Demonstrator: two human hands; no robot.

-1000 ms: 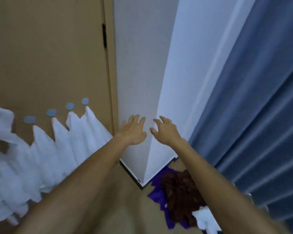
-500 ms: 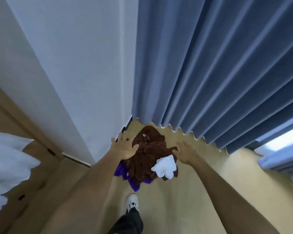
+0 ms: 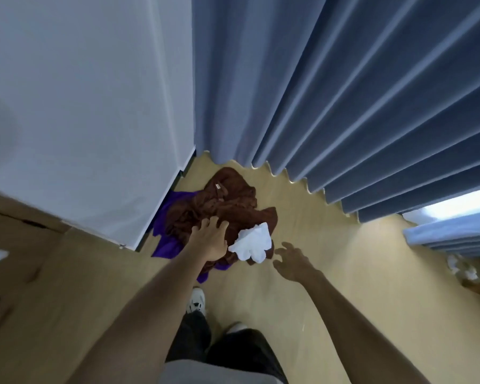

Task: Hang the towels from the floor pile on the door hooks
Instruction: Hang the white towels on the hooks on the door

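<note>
The floor pile lies by the wall corner: a crumpled brown towel (image 3: 227,200) on top, a purple towel (image 3: 166,245) under it, and a small white towel (image 3: 251,241) at its near right edge. My left hand (image 3: 209,239) reaches over the near side of the brown towel with fingers spread, holding nothing; whether it touches the cloth I cannot tell. My right hand (image 3: 291,260) hovers open over the floor, just right of the white towel. The door hooks are out of view.
A white wall corner (image 3: 139,189) stands left of the pile, and a blue pleated curtain (image 3: 344,120) hangs behind it. The brown door (image 3: 17,259) is at the far left. My feet (image 3: 196,300) stand on the wooden floor below the pile.
My view has swung from the door with hung white towels down to the floor pile. Both hands have dropped toward the pile, the left one over the brown towel.
</note>
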